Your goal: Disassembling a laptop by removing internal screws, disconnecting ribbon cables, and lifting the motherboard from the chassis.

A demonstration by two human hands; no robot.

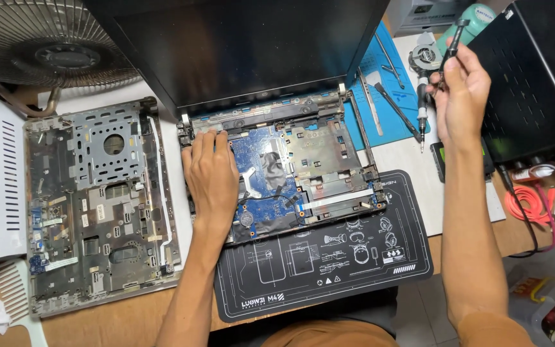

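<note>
An opened laptop base point(329, 160) lies on a black work mat point(329, 263), its blue circuit board point(261, 151) exposed and its dark screen lid point(245, 45) standing up behind. My left hand point(210, 177) rests flat on the left part of the base, fingers toward the hinge. My right hand point(460, 90) is raised at the right, away from the laptop, gripping a slim black screwdriver point(452, 42) that points up and away.
The removed laptop top cover point(97, 205) lies inside-up at the left. A fan point(46, 45) stands at the back left. A blue mat point(387, 96) holds tools; a small cooling fan point(425, 54) sits beyond it. A black box point(534, 71) stands right, with orange cable point(528, 205).
</note>
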